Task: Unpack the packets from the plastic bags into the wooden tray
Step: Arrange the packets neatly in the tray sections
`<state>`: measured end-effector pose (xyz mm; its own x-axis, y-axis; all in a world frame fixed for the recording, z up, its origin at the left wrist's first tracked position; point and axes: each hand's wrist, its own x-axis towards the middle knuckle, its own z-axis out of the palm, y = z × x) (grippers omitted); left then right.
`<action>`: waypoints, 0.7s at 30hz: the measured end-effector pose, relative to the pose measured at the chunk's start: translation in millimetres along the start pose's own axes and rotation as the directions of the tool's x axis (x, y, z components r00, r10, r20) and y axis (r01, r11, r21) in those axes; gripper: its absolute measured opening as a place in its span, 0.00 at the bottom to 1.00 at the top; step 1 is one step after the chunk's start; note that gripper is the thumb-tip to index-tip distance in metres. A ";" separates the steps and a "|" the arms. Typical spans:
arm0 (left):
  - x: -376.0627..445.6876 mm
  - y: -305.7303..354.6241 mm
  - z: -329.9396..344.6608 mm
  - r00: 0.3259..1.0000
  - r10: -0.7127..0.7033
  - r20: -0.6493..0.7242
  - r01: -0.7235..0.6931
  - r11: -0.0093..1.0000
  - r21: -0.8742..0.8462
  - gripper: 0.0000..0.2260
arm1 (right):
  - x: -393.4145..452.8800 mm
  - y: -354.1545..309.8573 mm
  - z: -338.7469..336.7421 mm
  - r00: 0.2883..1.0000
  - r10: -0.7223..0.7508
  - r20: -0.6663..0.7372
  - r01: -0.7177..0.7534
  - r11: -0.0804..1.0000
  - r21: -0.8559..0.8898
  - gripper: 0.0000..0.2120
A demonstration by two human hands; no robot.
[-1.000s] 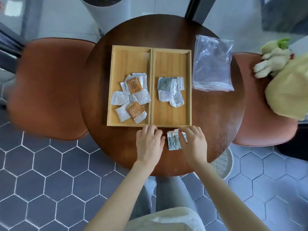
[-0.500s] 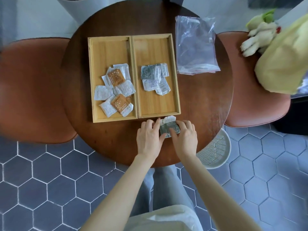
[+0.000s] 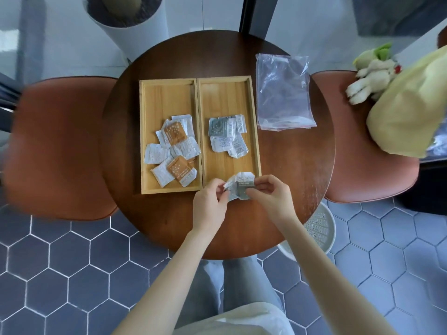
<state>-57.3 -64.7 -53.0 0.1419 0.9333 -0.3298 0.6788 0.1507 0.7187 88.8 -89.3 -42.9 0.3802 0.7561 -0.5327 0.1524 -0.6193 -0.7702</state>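
Blue hexagon tiles cover the floor around a round dark table (image 3: 290, 165), with an orange chair (image 3: 55, 146) at 9 o'clock and another (image 3: 358, 165) at 3 o'clock bearing a pale yellow bundle (image 3: 406, 107) and a plush toy (image 3: 370, 73). At 12 o'clock stands a white planter (image 3: 135, 27); at 5 o'clock a white basket (image 3: 316, 228) sits on the floor, half under the table edge.

On the table lies a wooden tray (image 3: 198, 97) split lengthwise into two compartments. Its left compartment holds a loose heap of packets (image 3: 173, 151), most showing white printed backs and two showing orange dotted faces. Its right compartment holds a smaller heap (image 3: 227, 136), one face grey-green with dots and the rest white with print, gathered toward the middle, with bare wood toward 12 o'clock. At 2 o'clock from the tray, flat on the table, lie the empty clear plastic bags (image 3: 283, 93), seemingly stacked, though how many is hard to tell.

At 6 o'clock of the right compartment, over its near rim, both hands hold a few packets (image 3: 239, 187) between them. The left hand (image 3: 210, 206) pinches their left edge with thumb and fingertips; the right hand (image 3: 271, 192) grips their right side. These look crumpled, white with a grey panel and dark lettering on top.
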 end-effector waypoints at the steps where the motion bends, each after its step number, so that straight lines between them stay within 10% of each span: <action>1: 6.3 2.9 -4.7 0.999 -0.030 -0.021 0.029 0.999 -0.027 0.06 | 5.5 -6.2 -1.5 1.000 -0.002 -0.008 0.003 1.000 0.030 0.09; 12: 62.9 9.4 -10.3 0.986 -0.137 -0.097 0.140 0.990 0.027 0.09 | 56.5 -31.5 18.1 0.999 0.029 0.032 -0.030 0.999 0.012 0.09; 21: 62.6 6.5 -8.1 0.980 -0.119 -0.158 0.133 0.988 0.081 0.10 | 63.6 -26.3 30.0 0.983 -0.183 0.014 0.169 0.872 -0.460 0.06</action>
<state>-49.9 -2.7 -64.0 -0.0551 0.9484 -0.3123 0.7478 0.2465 0.6164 81.6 -18.7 -67.1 0.3330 0.8597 -0.3874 0.6170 -0.5094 -0.5999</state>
